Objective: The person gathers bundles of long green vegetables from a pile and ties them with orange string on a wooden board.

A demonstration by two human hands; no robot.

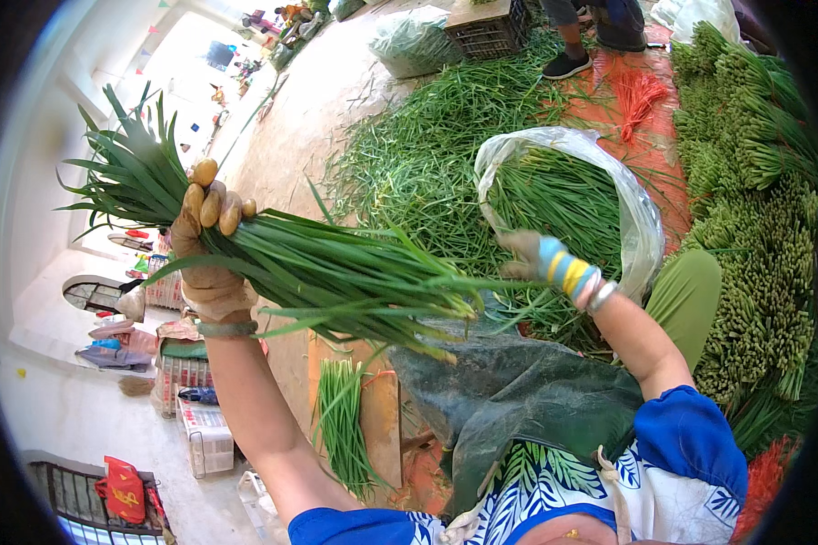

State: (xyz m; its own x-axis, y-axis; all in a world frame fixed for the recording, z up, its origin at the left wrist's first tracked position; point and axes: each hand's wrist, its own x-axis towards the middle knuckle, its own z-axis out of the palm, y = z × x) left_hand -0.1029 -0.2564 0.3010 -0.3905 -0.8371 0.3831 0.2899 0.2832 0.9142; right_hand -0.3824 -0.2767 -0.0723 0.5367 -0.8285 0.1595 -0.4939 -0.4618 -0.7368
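My left hand (208, 218), in a tan coated glove, is raised at the left and grips a large bunch of flat green leaves (341, 266), probably garlic chives. The leaf tips fan out beyond my fist, and the other ends reach towards my lap. My right hand (526, 253), gloved with a striped cuff, is motion-blurred near the ends of the bunch. It overlaps the near rim of a clear plastic bag (644, 225) full of green leaves. Whether it holds a blade cannot be made out. A dark apron (518, 388) covers my lap.
Loose green trimmings (409, 157) cover the floor ahead. Stacked bundles of green stems (750, 272) stand at the right. Red ties (635, 102) lie on an orange sheet. A small bundle (341, 422) rests on a wooden board (382, 436). Another person's shoe (567, 66) shows at the top.
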